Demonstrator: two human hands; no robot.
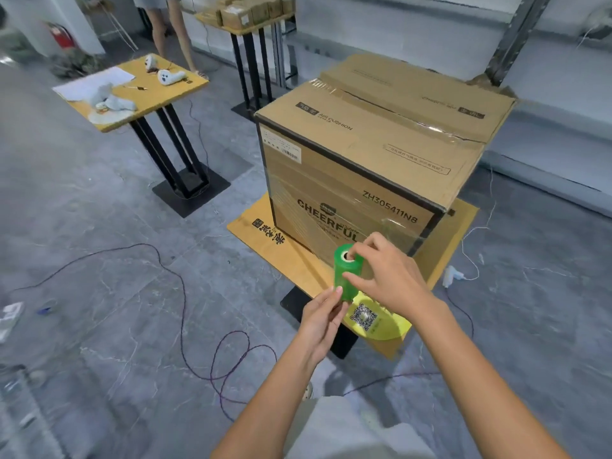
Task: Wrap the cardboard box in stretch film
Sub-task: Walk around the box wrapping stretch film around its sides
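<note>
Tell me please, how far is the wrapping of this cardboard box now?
Done: shiny, wrinkled stretch film already covers the lower front face of the cardboard box, over the CHEERFUL print. In hand: the right hand and the left hand hold the green roll upright before the box. Left: the upper band and top seem bare of film, showing only tape, so more turns are likely needed.

Grey stone floor point(82, 193), dark cable point(139, 245) looping across; yellow-topped side table point(149, 104) left; fire extinguisher point(63, 36) by pillar point(33, 21).
</note>
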